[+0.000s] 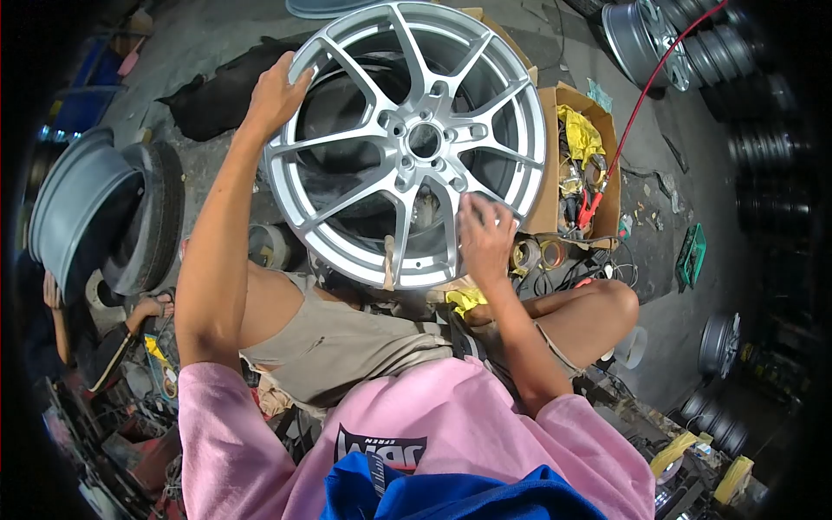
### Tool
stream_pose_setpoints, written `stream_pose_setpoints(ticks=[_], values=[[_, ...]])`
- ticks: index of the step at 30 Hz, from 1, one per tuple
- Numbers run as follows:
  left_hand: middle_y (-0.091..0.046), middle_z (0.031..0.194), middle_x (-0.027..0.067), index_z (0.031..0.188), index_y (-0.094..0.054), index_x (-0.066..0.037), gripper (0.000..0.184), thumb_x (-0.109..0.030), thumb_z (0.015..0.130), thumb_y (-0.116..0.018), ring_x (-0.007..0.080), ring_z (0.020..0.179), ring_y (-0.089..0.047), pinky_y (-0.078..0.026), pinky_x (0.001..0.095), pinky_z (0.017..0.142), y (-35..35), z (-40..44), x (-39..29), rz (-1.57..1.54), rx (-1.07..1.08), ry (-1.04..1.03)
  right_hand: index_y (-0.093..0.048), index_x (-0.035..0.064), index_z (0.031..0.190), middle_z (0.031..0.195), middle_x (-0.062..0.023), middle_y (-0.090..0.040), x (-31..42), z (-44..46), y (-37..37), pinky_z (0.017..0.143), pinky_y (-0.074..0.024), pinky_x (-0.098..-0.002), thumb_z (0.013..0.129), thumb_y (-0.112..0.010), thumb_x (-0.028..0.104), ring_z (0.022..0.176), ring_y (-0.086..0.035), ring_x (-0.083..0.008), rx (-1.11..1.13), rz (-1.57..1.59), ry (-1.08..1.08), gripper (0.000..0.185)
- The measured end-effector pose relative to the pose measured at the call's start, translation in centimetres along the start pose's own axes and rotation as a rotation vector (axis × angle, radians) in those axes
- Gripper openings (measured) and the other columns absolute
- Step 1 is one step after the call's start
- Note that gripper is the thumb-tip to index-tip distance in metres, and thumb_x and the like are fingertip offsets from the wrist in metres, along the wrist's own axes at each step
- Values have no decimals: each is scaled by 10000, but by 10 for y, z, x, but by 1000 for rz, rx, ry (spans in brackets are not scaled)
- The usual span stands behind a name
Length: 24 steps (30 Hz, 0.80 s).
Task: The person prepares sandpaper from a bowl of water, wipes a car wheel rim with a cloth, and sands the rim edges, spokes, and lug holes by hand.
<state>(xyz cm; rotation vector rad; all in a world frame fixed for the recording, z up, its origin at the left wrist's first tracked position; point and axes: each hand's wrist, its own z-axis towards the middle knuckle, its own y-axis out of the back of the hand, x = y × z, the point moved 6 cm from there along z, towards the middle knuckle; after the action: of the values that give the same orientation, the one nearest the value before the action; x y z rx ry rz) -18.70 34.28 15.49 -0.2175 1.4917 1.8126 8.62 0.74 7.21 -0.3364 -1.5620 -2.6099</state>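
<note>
A large silver multi-spoke wheel rim stands tilted in front of me, its face toward the camera. My left hand is at the rim's upper left edge, fingers wrapped over the outer lip. Over a lower right spoke lies my right hand, its fingers spread and slightly blurred, nothing visible between them. A strip of tan tape sticks to the rim's bottom edge. Behind the spokes a dark round shape shows in part.
An open cardboard box with yellow cloth and tools stands right of the rim, a red hose running into it. A co-worker's hand touches another rim at left. More rims stand upper right.
</note>
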Motion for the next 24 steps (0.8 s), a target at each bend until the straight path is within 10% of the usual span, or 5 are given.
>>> stream_pose_setpoints(ticks=[24], values=[[-727, 1099, 290, 1241, -616, -24, 370, -315, 1014, -650, 501, 1089, -672, -522, 528, 919, -1, -1, -3, -7, 19, 27, -745, 119, 1278, 1246, 15, -666, -9, 58, -5, 923, -430, -425, 946, -728, 182, 1139, -563, -282, 29, 54, 108, 338]])
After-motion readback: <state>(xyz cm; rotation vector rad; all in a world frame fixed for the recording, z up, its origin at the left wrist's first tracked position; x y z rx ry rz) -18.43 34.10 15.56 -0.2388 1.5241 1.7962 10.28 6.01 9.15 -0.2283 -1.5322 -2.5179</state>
